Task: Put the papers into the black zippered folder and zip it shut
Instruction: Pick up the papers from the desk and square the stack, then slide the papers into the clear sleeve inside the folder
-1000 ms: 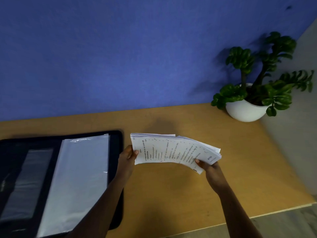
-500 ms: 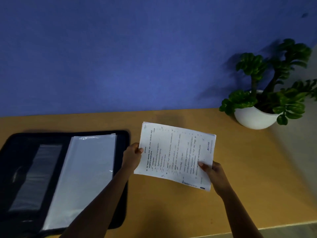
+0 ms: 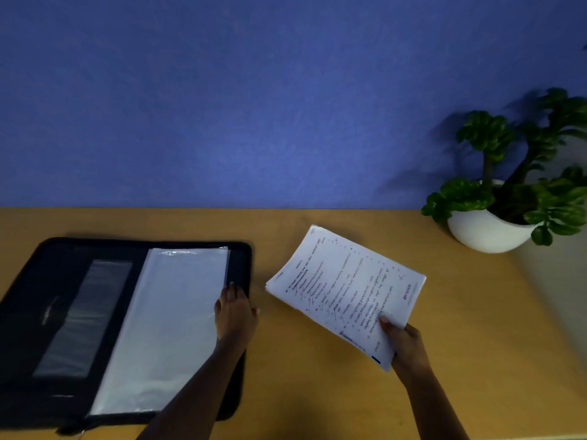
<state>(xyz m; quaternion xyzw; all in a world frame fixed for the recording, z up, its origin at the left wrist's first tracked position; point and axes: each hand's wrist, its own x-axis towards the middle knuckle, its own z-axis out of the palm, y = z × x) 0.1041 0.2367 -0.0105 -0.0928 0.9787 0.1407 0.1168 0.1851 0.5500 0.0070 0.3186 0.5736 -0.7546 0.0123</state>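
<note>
The papers (image 3: 346,293), a printed stack, are held just above the desk (image 3: 317,392), right of centre, tilted with the far corner raised. The stack is pinched at its near corner by the right hand (image 3: 403,342), thumb on top and fingers closed underneath. The black zippered folder (image 3: 41,281) is laid open flat on the left of the desk, clear plastic sleeves (image 3: 168,322) showing inside. The left hand (image 3: 235,312) is rested flat and spread on the folder's right edge, nothing gripped. A potted plant (image 3: 495,227) is seen at the far right, against the blue wall (image 3: 254,106).
</note>
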